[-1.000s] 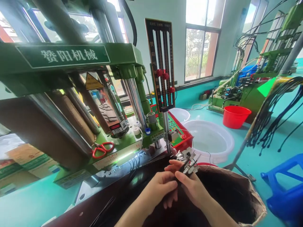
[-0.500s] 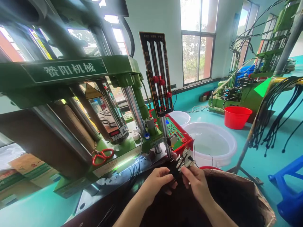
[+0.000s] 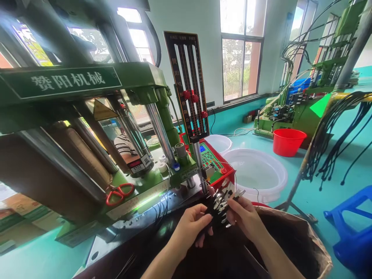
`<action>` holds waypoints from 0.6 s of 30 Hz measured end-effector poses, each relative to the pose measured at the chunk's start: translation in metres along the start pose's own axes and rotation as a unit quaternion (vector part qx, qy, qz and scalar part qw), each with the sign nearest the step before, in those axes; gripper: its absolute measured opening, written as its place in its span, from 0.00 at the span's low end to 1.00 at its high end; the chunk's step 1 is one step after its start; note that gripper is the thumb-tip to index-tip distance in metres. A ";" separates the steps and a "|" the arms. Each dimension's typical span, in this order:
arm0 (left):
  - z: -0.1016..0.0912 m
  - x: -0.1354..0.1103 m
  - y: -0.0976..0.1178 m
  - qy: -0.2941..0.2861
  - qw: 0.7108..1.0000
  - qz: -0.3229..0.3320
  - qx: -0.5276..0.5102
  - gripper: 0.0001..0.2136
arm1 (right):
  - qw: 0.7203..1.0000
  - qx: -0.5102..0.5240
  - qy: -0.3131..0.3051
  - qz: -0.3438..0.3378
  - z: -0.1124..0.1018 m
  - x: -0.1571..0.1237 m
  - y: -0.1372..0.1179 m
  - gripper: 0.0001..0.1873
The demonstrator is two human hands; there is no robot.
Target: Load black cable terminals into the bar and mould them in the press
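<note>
Both of my hands hold one bundle of black cables with several metal plug ends fanned out at the top. My left hand grips the black cable part from the left. My right hand pinches the bundle from the right, just under the plugs. The bundle hangs above a brown paper sack filled with dark cables. In front of my hands stands a green moulding machine with a red control panel.
Red-handled scissors lie on the machine's green ledge. White plastic tubs, a red bucket and a blue stool stand on the teal floor at right. Black cables hang from a slanted pole. A person in a striped shirt is behind the machine.
My hands have shifted slightly with the bundle; the plug ends now fan out more and sit a little lower left. The view has swung a bit to the right.
</note>
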State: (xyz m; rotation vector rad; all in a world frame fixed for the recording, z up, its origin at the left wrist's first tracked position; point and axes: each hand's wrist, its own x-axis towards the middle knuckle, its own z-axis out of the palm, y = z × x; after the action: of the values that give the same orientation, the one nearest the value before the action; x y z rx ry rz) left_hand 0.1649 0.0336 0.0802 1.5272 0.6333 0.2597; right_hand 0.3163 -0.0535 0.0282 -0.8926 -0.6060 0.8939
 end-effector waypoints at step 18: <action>0.010 -0.009 -0.001 0.153 0.939 0.092 0.294 0.14 | 0.979 0.132 -0.023 0.153 0.018 0.009 0.003 0.16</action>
State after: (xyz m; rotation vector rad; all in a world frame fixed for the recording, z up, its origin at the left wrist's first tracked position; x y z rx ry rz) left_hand 0.1632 0.0201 0.0801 2.1525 0.8658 0.4879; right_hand 0.3055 -0.0376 0.0356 -0.7363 -0.3812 1.2442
